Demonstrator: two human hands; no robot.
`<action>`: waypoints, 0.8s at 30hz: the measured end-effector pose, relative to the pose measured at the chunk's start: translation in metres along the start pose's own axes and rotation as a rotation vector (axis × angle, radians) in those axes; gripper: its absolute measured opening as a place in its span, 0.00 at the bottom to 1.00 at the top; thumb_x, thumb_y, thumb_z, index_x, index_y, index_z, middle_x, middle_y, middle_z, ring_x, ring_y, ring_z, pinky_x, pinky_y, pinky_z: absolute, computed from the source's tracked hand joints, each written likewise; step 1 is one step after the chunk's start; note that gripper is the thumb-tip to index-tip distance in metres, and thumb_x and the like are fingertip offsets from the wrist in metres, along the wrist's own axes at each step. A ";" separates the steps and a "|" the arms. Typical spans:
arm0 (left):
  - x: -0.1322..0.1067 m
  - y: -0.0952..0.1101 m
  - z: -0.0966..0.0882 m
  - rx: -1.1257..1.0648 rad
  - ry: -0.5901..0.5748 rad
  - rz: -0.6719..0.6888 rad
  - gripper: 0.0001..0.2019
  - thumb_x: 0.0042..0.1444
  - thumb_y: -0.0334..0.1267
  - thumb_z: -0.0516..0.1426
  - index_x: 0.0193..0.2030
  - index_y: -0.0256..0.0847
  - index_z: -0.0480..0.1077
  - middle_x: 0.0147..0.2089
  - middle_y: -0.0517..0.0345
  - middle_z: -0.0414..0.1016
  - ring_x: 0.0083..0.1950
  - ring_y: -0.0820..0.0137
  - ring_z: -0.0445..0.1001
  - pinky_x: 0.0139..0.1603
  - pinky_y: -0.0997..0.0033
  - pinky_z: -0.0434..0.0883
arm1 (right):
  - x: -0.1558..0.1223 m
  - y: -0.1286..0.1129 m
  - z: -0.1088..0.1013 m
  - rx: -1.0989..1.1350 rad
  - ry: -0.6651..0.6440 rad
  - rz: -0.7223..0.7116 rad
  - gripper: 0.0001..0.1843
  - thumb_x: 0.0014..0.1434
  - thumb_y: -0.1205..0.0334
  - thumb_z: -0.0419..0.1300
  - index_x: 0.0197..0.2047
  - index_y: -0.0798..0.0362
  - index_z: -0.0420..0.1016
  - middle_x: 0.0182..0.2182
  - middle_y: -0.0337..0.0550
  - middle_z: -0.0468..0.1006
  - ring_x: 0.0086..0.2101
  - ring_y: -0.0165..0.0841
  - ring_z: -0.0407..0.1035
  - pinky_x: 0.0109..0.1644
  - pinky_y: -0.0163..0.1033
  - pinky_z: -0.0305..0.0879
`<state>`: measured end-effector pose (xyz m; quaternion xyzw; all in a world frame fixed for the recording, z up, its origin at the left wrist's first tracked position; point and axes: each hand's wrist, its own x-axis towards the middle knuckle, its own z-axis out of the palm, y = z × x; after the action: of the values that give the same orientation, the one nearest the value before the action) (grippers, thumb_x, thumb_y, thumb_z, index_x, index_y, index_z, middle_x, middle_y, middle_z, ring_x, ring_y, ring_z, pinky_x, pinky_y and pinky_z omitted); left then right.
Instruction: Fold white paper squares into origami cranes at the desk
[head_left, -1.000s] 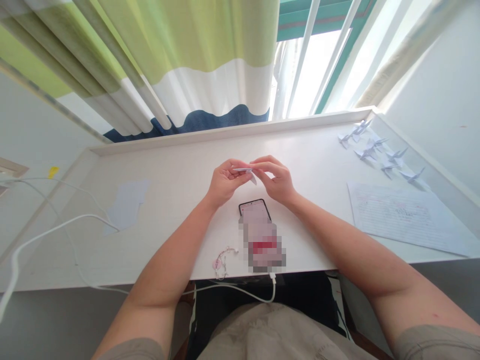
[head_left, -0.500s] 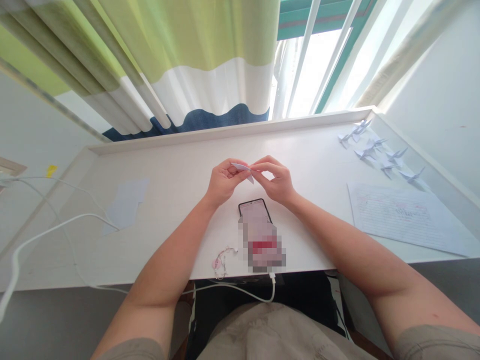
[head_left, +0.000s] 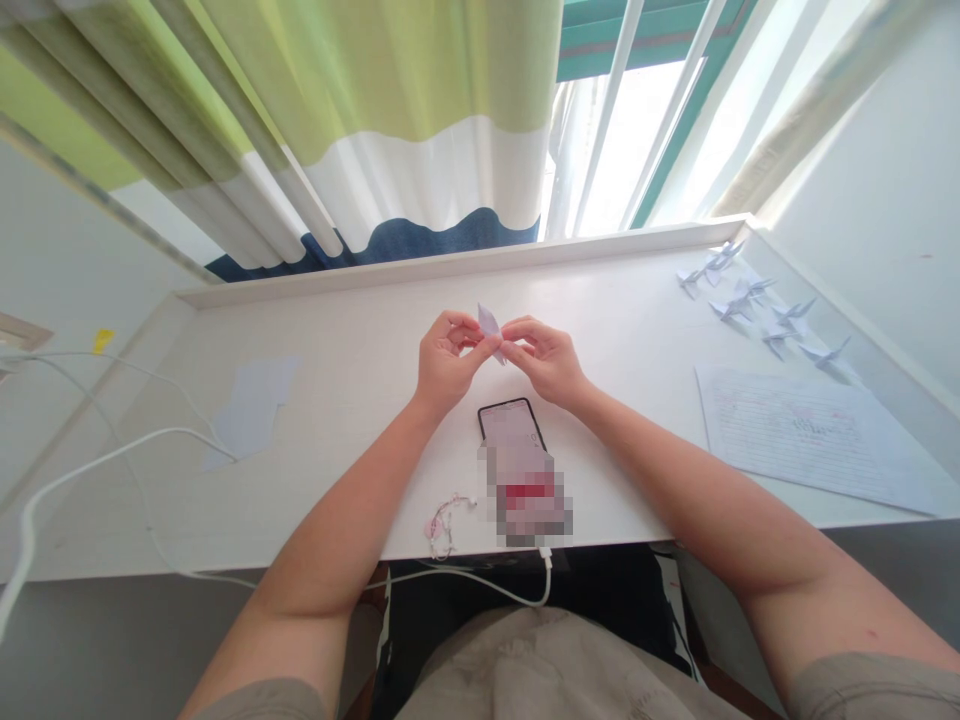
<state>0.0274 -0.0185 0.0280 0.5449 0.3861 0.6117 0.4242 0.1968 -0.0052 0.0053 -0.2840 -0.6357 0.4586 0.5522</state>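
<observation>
A small folded piece of white paper (head_left: 488, 320) is pinched between my two hands above the middle of the desk. My left hand (head_left: 450, 360) grips it from the left with thumb and fingertips. From the right, my right hand (head_left: 546, 358) pinches it, thumb close to the other thumb. One pointed flap rises above the fingers and a small tip shows below them; the middle of the fold is hidden. Just nearer to me lies a phone (head_left: 511, 425), its screen partly blurred, with a white cable (head_left: 546, 575) plugged into its lower end.
Several folded paper cranes (head_left: 780, 318) stand at the back right of the white desk (head_left: 360, 330). In front of them lie written sheets (head_left: 810, 430). Blank paper pieces (head_left: 255, 405) lie at left near white cables (head_left: 120, 455). A beaded chain (head_left: 444, 525) lies beside the phone.
The folded paper has turned so that its pointed flap stands upright instead of lying toward the left. My right fingers have closed in nearer to my left ones.
</observation>
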 end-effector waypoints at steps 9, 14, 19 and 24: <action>-0.001 0.001 -0.001 -0.044 -0.100 -0.112 0.20 0.49 0.52 0.75 0.39 0.41 0.79 0.37 0.57 0.82 0.38 0.69 0.79 0.45 0.63 0.77 | 0.005 0.001 -0.003 0.067 0.039 0.105 0.21 0.61 0.40 0.71 0.40 0.50 0.80 0.31 0.39 0.81 0.32 0.32 0.75 0.40 0.44 0.77; 0.000 -0.005 -0.003 -0.005 -0.076 -0.095 0.18 0.51 0.53 0.73 0.35 0.40 0.81 0.34 0.58 0.82 0.34 0.71 0.77 0.42 0.66 0.76 | 0.003 0.000 -0.001 0.079 0.081 0.129 0.22 0.56 0.39 0.74 0.36 0.50 0.80 0.31 0.39 0.82 0.32 0.32 0.75 0.40 0.43 0.76; 0.002 -0.010 -0.005 0.078 -0.059 -0.065 0.19 0.51 0.55 0.73 0.35 0.39 0.82 0.34 0.54 0.84 0.34 0.69 0.79 0.38 0.68 0.75 | 0.001 -0.003 -0.001 0.061 0.066 0.164 0.23 0.54 0.39 0.75 0.34 0.50 0.80 0.31 0.41 0.82 0.33 0.33 0.75 0.38 0.42 0.73; 0.002 -0.009 -0.005 0.044 -0.119 -0.093 0.19 0.51 0.53 0.74 0.37 0.39 0.83 0.35 0.54 0.84 0.36 0.68 0.81 0.41 0.67 0.76 | 0.002 -0.005 -0.002 0.069 0.073 0.185 0.23 0.53 0.38 0.75 0.32 0.50 0.80 0.29 0.40 0.82 0.31 0.33 0.75 0.38 0.42 0.73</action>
<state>0.0230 -0.0137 0.0196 0.5709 0.3984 0.5494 0.4621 0.1991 -0.0047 0.0107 -0.3389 -0.5700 0.5185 0.5398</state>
